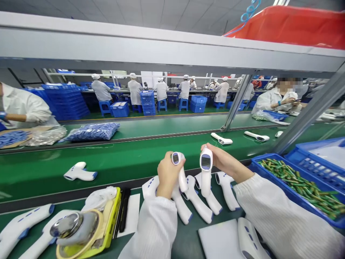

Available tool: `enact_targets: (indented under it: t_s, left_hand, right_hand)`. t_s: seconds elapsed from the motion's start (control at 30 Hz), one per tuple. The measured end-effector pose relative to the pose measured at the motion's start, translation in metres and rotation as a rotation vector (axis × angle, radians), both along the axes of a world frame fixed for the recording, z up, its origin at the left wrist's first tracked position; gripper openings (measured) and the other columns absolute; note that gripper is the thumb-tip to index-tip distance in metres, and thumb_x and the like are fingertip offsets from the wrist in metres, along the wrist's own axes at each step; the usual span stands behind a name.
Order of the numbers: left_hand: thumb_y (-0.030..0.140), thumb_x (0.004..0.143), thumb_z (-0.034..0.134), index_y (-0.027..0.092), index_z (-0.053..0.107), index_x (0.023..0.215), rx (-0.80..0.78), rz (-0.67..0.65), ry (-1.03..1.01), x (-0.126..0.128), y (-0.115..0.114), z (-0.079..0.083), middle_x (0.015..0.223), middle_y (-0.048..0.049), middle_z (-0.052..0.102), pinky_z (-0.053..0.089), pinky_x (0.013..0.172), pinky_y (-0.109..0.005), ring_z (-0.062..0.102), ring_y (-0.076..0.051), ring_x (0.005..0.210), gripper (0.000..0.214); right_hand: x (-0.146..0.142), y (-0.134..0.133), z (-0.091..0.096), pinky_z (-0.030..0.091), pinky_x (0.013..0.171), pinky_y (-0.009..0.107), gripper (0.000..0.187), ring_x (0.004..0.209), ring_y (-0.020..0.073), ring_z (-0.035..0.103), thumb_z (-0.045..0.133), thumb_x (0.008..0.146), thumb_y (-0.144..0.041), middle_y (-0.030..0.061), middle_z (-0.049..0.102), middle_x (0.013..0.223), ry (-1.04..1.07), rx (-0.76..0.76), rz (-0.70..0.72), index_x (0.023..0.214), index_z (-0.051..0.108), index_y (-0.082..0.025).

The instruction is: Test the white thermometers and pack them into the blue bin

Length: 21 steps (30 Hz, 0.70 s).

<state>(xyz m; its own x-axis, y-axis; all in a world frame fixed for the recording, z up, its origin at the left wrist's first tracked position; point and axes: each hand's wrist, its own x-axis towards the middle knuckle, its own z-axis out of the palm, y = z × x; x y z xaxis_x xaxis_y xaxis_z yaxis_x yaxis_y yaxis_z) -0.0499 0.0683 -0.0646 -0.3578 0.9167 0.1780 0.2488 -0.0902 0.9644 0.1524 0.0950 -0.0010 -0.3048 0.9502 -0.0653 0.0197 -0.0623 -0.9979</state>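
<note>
Bare hands (168, 174), white knit sleeves (283, 219)

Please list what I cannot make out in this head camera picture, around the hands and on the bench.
Head view only:
1. White plastic thermometer in the right hand: its screen is too small to read.
2. White plastic thermometer in the left hand: the fingers hide part of it.
3. Green cylindrical parts: too small to identify.
4. Round metal-topped yellow device: the bottom edge cuts it off.

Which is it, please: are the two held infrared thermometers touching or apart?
Apart: the head view shows green belt between the left-hand thermometer and the right-hand one.
</note>
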Motion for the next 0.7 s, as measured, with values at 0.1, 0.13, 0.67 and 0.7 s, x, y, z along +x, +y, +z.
enact_targets:
  t_s: [0.1, 0.13, 0.67, 0.7]
  left_hand:
    - [0.034, 0.071, 0.079, 0.012, 0.062, 0.113, -0.088, 0.065, -0.127, -0.006, 0.014, -0.023, 0.088, -0.0135, 0.067, 0.050, 0.074, -0.035, 0.065, -0.027, 0.081, 0.050]
    - [0.033, 0.076, 0.076, 0.010, 0.056, 0.123, -0.073, 0.076, -0.138, -0.006, 0.014, -0.024, 0.101, -0.0178, 0.066, 0.050, 0.078, -0.036, 0.066, -0.028, 0.091, 0.056]
    - [0.027, 0.090, 0.059, 0.014, 0.061, 0.108, -0.030, -0.366, -1.090, 0.051, -0.043, 0.050, 0.092, -0.0064, 0.070, 0.057, 0.061, -0.023, 0.067, -0.014, 0.073, 0.023]
    - [0.026, 0.093, 0.054, 0.012, 0.062, 0.105, -0.083, -0.387, -1.119, 0.053, -0.046, 0.053, 0.089, -0.0073, 0.070, 0.057, 0.058, -0.023, 0.067, -0.014, 0.070, 0.021]
  right_hand:
    - [-0.004, -0.005, -0.007, 0.034, 0.056, 0.025, 0.053, 0.060, 0.0108, 0.043, 0.067, 0.071, -0.069, -0.0034, 0.047, 0.067, -0.098, 0.042, -0.040, 0.077, 0.052, -0.019]
    - [-0.007, -0.006, -0.009, 0.033, 0.055, 0.025, 0.054, 0.059, 0.0106, 0.042, 0.067, 0.069, -0.070, -0.0037, 0.046, 0.065, -0.117, 0.055, -0.055, 0.076, 0.052, -0.018]
    - [-0.001, -0.099, 0.003, 0.051, 0.088, 0.030, 0.030, 0.119, 0.0225, 0.057, 0.059, 0.093, -0.042, 0.0093, 0.059, 0.133, 0.153, 0.635, 0.077, 0.110, 0.069, -0.020]
    - [-0.001, -0.105, 0.000, 0.053, 0.080, 0.027, 0.031, 0.113, 0.0211, 0.060, 0.061, 0.092, -0.042, 0.0096, 0.060, 0.133, 0.245, 0.586, 0.125, 0.112, 0.069, -0.020]
